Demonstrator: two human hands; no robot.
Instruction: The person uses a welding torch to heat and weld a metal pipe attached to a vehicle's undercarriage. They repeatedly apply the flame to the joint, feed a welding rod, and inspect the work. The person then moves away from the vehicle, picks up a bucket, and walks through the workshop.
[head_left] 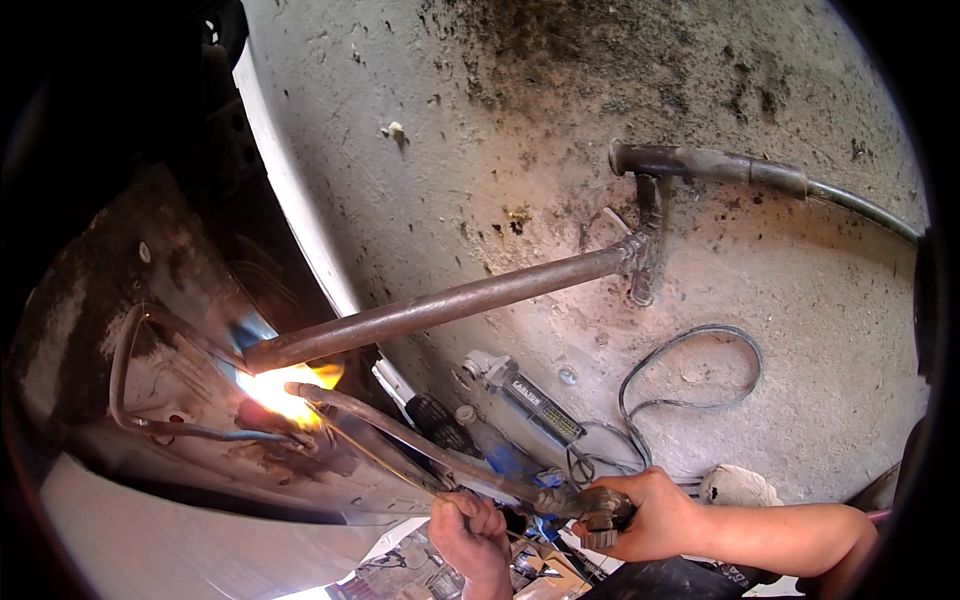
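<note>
My right hand (655, 512) is wrapped round the handle of a gas torch (430, 448), whose long bent neck reaches left. At its tip a bright yellow-white flame (290, 392) plays on a rusty, dented metal panel (210, 400). My left hand (468, 535) is closed on a thin filler rod (385, 460), which runs beside the torch neck toward the flame. A bent metal rod (125, 370) forms a loop against the panel. Just above the flame is the end of a brown steel pipe (440, 308); glare hides whether it touches the panel.
The pipe joins a T-shaped crosspiece (700, 162) in front of a stained grey concrete surface (450, 180). An angle grinder (535, 405) lies beyond my hands, near a looped black cable (690, 400). A smooth pale panel (180, 530) curves at lower left. Assorted clutter (400, 575) shows below.
</note>
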